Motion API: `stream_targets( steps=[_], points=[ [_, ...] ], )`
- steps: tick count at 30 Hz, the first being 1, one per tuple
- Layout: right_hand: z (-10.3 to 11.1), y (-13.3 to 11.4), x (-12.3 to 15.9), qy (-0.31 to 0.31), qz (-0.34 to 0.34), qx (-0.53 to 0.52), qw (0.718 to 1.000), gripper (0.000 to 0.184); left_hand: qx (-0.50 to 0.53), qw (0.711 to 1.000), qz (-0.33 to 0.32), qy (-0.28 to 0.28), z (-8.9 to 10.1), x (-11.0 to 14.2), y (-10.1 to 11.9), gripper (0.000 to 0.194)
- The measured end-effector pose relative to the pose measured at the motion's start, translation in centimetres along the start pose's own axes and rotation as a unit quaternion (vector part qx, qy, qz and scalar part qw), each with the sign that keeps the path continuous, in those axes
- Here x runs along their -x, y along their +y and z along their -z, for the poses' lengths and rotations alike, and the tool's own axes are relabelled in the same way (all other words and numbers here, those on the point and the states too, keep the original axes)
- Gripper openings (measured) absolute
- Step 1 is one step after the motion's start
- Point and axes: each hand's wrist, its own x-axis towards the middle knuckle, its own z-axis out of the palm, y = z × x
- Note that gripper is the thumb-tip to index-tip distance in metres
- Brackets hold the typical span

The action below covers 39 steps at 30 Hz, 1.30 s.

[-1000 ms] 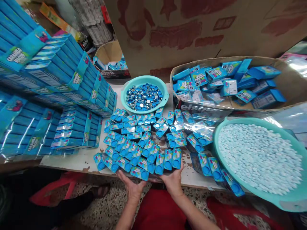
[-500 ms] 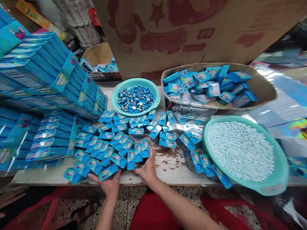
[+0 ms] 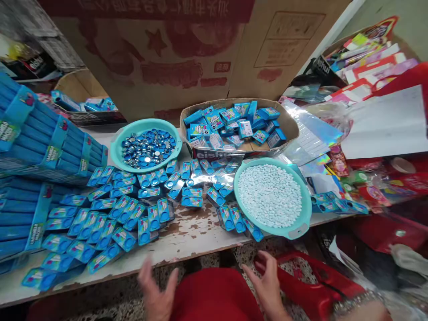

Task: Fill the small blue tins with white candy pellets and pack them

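Observation:
My left hand (image 3: 156,292), a little blurred, hovers just off the table's front edge with fingers apart and nothing in it. To the right, my right hand (image 3: 265,281) is also off the table, thumb and fingers spread, holding nothing. Nearest the left hand are rows of small blue candy boxes (image 3: 105,257) standing on end, each with a round recess in its top. The right hand is below a teal basin of pale blue candies (image 3: 270,196). Another teal basin (image 3: 115,149) holds blue and silver round caps.
A carton (image 3: 290,129) of loose blue boxes stands behind the basins, before a big cardboard box (image 3: 200,53). Stacked blue display packs (image 3: 30,129) rise at the left. Clear plastic sheets and packaging lie at the right. A red stool (image 3: 310,276) is beside my right hand.
Both hands have let go of the small boxes and drawn back from the table, the right one moving right. My view has turned right, showing more packaging there.

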Motion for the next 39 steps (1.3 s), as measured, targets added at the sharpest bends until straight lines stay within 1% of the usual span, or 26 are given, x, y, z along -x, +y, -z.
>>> stream_targets(
  steps=[1, 2, 3, 4, 6, 7, 8, 10, 11, 13, 15, 18, 21, 23, 25, 27, 29, 31, 32, 33, 34, 35, 36, 37, 38, 39],
  points=[
    [1.2, 1.2, -1.6, 0.002, 0.010, 0.013, 1.000, 0.059, 0.009, 0.997, -0.038, -0.067, -2.1, 0.6, 2.5, 0.069],
    [1.8, 2.0, -3.2, -0.014, 0.023, 0.024, 0.999, 0.061, 0.016, 0.987, -0.063, -0.145, -4.4, 1.0, 5.0, 0.063],
    [1.9, 2.5, -4.7, -0.044, 0.041, 0.030, 0.998, 0.062, 0.016, 0.976, -0.081, -0.200, -6.7, 1.2, 7.5, 0.063],
    [1.6, 2.7, -6.1, -0.080, 0.060, 0.034, 0.994, 0.060, 0.010, 0.968, -0.086, -0.238, -9.0, 1.2, 9.7, 0.069],
    [0.5, 2.6, -8.1, -0.146, 0.096, 0.035, 0.984, 0.058, -0.017, 0.963, -0.060, -0.264, -12.7, 1.0, 12.9, 0.078],
    [-0.1, 2.3, -8.8, -0.170, 0.116, 0.035, 0.978, 0.059, -0.033, 0.964, -0.044, -0.259, -14.0, 1.0, 13.8, 0.078],
    [-0.5, 2.0, -9.4, -0.189, 0.137, 0.036, 0.972, 0.061, -0.046, 0.967, -0.032, -0.250, -14.9, 1.0, 14.4, 0.075],
    [-1.3, 1.3, -10.4, -0.218, 0.191, 0.043, 0.956, 0.065, -0.067, 0.973, -0.022, -0.221, -15.4, 1.2, 14.6, 0.066],
    [-1.7, 0.8, -10.8, -0.231, 0.219, 0.044, 0.947, 0.067, -0.077, 0.976, -0.022, -0.205, -15.3, 1.3, 14.4, 0.062],
    [-2.9, -0.2, -11.3, -0.262, 0.262, 0.030, 0.928, 0.071, -0.097, 0.982, -0.022, -0.162, -14.3, 1.4, 13.7, 0.057],
    [-4.9, -1.3, -10.8, -0.297, 0.268, 0.007, 0.916, 0.075, -0.112, 0.987, -0.022, -0.112, -12.9, 1.2, 12.8, 0.051],
    [-9.2, -3.6, -8.3, -0.327, 0.238, -0.009, 0.914, 0.080, -0.120, 0.992, -0.027, -0.028, -10.3, 0.2, 10.7, 0.043],
    [-14.0, -6.5, -5.3, -0.342, 0.209, -0.028, 0.915, 0.082, -0.135, 0.989, -0.036, 0.051, -7.8, -1.3, 7.8, 0.039],
    [-16.7, -8.6, -3.9, -0.352, 0.180, -0.042, 0.918, 0.080, -0.155, 0.983, -0.052, 0.079, -6.7, -2.4, 5.9, 0.043],
    [-18.4, -10.4, -3.2, -0.368, 0.156, -0.051, 0.915, 0.074, -0.174, 0.978, -0.072, 0.092, -6.3, -3.4, 4.5, 0.048],
    [-18.8, -11.4, -3.1, -0.386, 0.143, -0.059, 0.910, 0.069, -0.181, 0.975, -0.084, 0.102, -6.3, -4.0, 3.5, 0.048],
    [-17.7, -11.1, -3.3, -0.389, 0.136, -0.073, 0.908, 0.064, -0.173, 0.975, -0.094, 0.104, -6.4, -4.1, 3.1, 0.046],
    [-15.5, -9.8, -4.0, -0.357, 0.115, -0.094, 0.922, 0.058, -0.164, 0.976, -0.104, 0.101, -6.0, -3.6, 2.8, 0.050],
    [-14.4, -9.0, -4.7, -0.325, 0.097, -0.105, 0.935, 0.055, -0.162, 0.976, -0.105, 0.104, -5.6, -3.0, 2.6, 0.054],
    [-13.4, -8.2, -5.5, -0.280, 0.075, -0.110, 0.951, 0.056, -0.161, 0.975, -0.100, 0.116, -5.0, -2.4, 2.4, 0.059],
    [-12.6, -7.6, -6.5, -0.231, 0.056, -0.115, 0.965, 0.061, -0.163, 0.973, -0.086, 0.136, -4.4, -1.7, 2.1, 0.066],
    [-12.1, -7.3, -7.5, -0.195, 0.047, -0.117, 0.973, 0.069, -0.164, 0.971, -0.066, 0.162, -3.7, -1.1, 1.8, 0.074],
    [-12.0, -7.3, -8.4, -0.177, 0.048, -0.116, 0.976, 0.077, -0.166, 0.967, -0.041, 0.189, -3.0, -0.6, 1.4, 0.083],
    [-12.1, -7.5, -9.1, -0.172, 0.058, -0.113, 0.977, 0.085, -0.166, 0.964, -0.014, 0.209, -2.4, -0.2, 1.0, 0.092],
    [-12.5, -8.1, -9.5, -0.178, 0.073, -0.110, 0.975, 0.092, -0.162, 0.962, 0.012, 0.217, -2.0, -0.2, 0.6, 0.100],
    [-13.2, -8.7, -9.6, -0.188, 0.090, -0.107, 0.972, 0.099, -0.154, 0.964, 0.034, 0.214, -1.7, -0.3, 0.2, 0.107]
  ],
)
